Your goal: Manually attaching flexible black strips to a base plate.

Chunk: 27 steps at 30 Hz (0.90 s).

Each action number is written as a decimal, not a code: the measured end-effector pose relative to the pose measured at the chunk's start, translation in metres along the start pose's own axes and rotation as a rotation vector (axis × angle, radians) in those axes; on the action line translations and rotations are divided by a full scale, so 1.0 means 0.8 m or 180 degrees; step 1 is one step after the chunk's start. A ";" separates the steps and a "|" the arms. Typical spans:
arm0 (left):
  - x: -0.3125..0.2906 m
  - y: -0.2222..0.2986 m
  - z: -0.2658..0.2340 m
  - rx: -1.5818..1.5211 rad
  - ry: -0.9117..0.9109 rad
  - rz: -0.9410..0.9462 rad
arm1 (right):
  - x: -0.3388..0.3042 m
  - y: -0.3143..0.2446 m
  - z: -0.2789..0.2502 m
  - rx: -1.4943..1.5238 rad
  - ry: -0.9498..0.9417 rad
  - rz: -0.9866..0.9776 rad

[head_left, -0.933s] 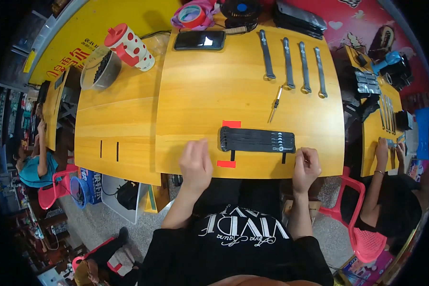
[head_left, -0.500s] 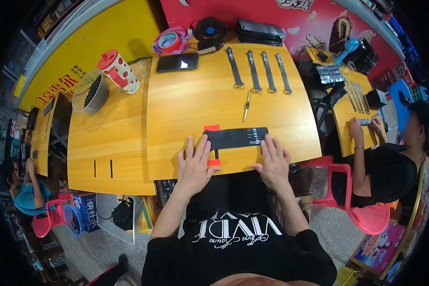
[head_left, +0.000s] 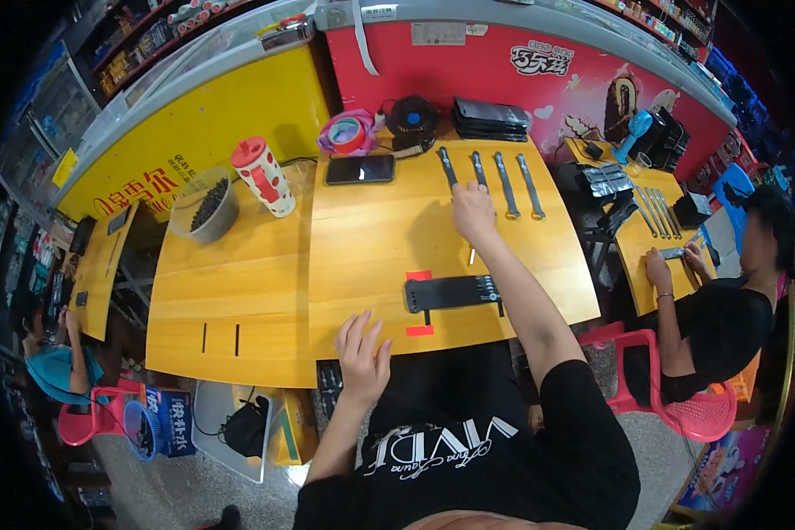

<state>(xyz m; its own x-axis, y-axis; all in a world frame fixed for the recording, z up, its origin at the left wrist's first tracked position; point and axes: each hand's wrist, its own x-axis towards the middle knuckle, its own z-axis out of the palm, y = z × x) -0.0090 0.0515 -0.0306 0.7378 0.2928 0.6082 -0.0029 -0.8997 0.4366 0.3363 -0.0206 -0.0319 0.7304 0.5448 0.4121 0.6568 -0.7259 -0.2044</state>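
Note:
A flat black pouch [head_left: 455, 292] with pale printed marks on its right end lies near the table's front edge, across red tape marks [head_left: 420, 330]. Over the far half of the table, my right hand [head_left: 474, 214] reaches to the grey wrenches and covers the lower part of the leftmost wrench [head_left: 448, 166]. Its fingertips are hidden, so a grip cannot be made out. Beneath that wrist peeks the tip of a screwdriver [head_left: 472, 257]. My left hand [head_left: 362, 358], holding nothing, hovers at the front edge, left of the pouch, fingers apart.
Behind the wrenches lies a stack of black pouches [head_left: 490, 120]. A phone [head_left: 359, 170], a small fan [head_left: 412, 118] and tape rolls [head_left: 348, 134] sit far left. Further left stand a dotted cup [head_left: 265, 181] and a bowl of black pieces [head_left: 208, 212]. Co-workers sit at both sides.
My right hand has left the pouch and reached far across to the wrenches. My left hand has lifted off the pouch and drawn back. The view has shifted, showing more of the far wall.

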 end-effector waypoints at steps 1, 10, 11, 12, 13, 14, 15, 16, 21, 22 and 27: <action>-0.006 0.001 -0.009 -0.0102 0.0080 -0.0200 | 0.009 0.001 0.013 -0.0251 -0.0021 0.0252; 0.015 0.002 -0.002 -0.1896 -0.0145 -0.1818 | -0.103 -0.108 -0.011 0.4565 0.0589 0.1231; 0.032 0.022 0.003 -0.2839 0.0130 -0.2287 | -0.144 -0.138 -0.049 0.4416 0.0425 0.1182; 0.043 0.037 0.005 -0.3779 0.0423 -0.2736 | -0.186 -0.148 -0.068 0.4602 0.0062 0.0785; 0.046 0.044 0.005 -0.3782 0.0410 -0.2790 | -0.217 -0.161 -0.093 0.3859 0.0094 0.0265; 0.047 0.049 0.006 -0.3854 0.0297 -0.2691 | -0.246 -0.167 -0.105 0.3961 -0.0002 -0.0085; 0.047 0.054 0.010 -0.3932 0.0173 -0.2579 | -0.268 -0.166 -0.111 0.4056 -0.0301 -0.0285; 0.042 0.053 0.011 -0.3940 0.0147 -0.2616 | -0.281 -0.157 -0.118 0.4013 -0.0799 -0.0371; 0.036 0.043 -0.017 -0.3046 -0.1912 -0.1670 | -0.283 -0.072 -0.155 0.5538 -0.1724 0.0984; 0.043 0.051 -0.028 -0.3118 -0.2967 -0.1853 | -0.278 -0.054 -0.157 0.5628 -0.1856 0.1011; 0.060 0.079 -0.010 -0.2621 -0.4047 -0.1754 | -0.274 -0.008 -0.197 0.4307 -0.1217 -0.0011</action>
<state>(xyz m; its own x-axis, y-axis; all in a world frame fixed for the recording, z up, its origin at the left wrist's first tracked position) 0.0213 0.0115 0.0314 0.8246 -0.3167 -0.4688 0.4048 -0.2486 0.8800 0.1422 -0.2017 0.0190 0.5898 0.7836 0.1954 0.1687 0.1171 -0.9787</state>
